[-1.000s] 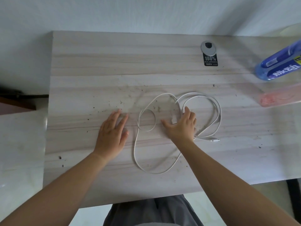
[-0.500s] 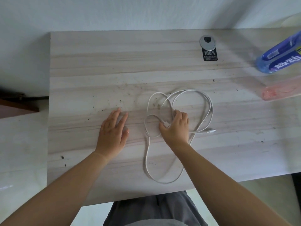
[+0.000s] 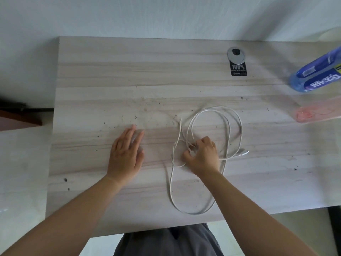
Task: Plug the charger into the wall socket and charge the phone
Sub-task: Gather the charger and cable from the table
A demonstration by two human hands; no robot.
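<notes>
Cable (image 3: 228, 126) sprawls in white loops mid-table (image 3: 92, 80). Right hand (image 3: 202, 156) curls onto it, thumb and fingers pinching a white end. Left hand (image 3: 125, 154) lies flat, fingers spread, well apart from it.

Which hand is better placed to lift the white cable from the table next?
Right. The right hand is already closed on the white cable, while the left hand lies flat, apart from it.

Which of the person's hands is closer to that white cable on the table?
The right. The right hand is closed on the white cable, gathering its loops under the fingers. The left hand lies flat on the table, off to the cable's left, not touching it.
</notes>
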